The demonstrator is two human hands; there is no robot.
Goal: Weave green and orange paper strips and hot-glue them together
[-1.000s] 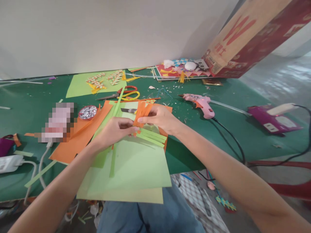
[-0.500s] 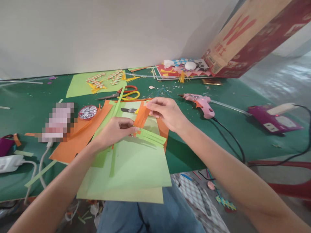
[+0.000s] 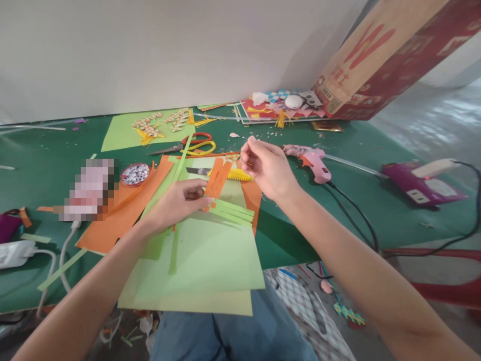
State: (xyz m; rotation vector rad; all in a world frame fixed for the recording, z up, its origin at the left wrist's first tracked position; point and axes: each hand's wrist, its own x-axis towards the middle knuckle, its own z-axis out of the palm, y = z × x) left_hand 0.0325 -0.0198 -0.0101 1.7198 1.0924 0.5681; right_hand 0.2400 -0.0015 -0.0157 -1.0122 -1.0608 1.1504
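My left hand (image 3: pixel 182 200) is closed in a pinch around a woven paper strip piece. Orange paper strips (image 3: pixel 218 178) stick up from its fingertips, and light green paper strips (image 3: pixel 231 213) fan out to the right below them. My right hand (image 3: pixel 268 168) is raised to the right of the piece, apart from it. Its fingers are curled in, and nothing shows between them. Behind the strips lies a yellow utility knife (image 3: pixel 238 174) with its dark blade pointing left. Under both hands spread light green paper sheets (image 3: pixel 210 265).
Scissors (image 3: pixel 199 145) lie behind the papers. A pink glue gun (image 3: pixel 310 159) rests to the right, its cord running to the table edge. On the left are a blurred phone (image 3: pixel 92 190), a dish of small beads (image 3: pixel 136 174) and orange paper (image 3: pixel 101 228). A paper bag (image 3: pixel 361 60) stands back right.
My right hand has let go of the orange strips and moved up and to the right, its fingers turned upward. More of the yellow knife shows. My left hand has hardly moved.
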